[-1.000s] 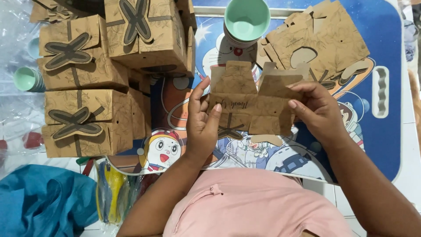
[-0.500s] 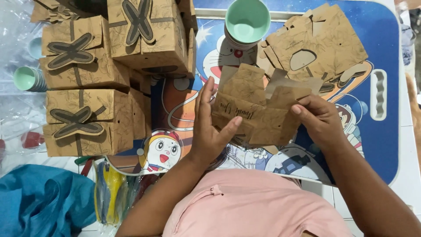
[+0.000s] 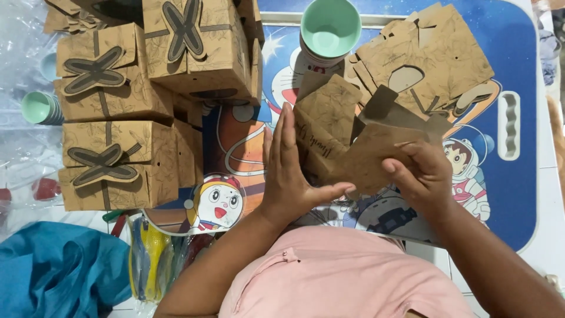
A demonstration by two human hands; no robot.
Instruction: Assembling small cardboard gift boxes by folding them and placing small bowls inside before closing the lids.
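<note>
A flat brown cardboard box blank (image 3: 347, 141), partly folded, is held between my hands above a blue cartoon-printed table top (image 3: 518, 65). My left hand (image 3: 291, 171) presses flat against the blank's left side, fingers straight and pointing away from me. My right hand (image 3: 421, 176) grips its right panel with fingers curled over the edge. Folded brown boxes with flower-shaped closures (image 3: 106, 165) stand stacked to the left.
A stack of flat box blanks (image 3: 435, 59) lies at the back right. A mint-green cup stack (image 3: 329, 26) stands behind the blank, and more cups (image 3: 38, 107) lie at the far left. Blue cloth (image 3: 53, 271) and packaged yellow-green items (image 3: 150, 262) lie near me on the left.
The blank has been turned and folded further, its panels now angled to the right. My left hand has flattened upright against its side; my right hand shifted its grip on the right panel.
</note>
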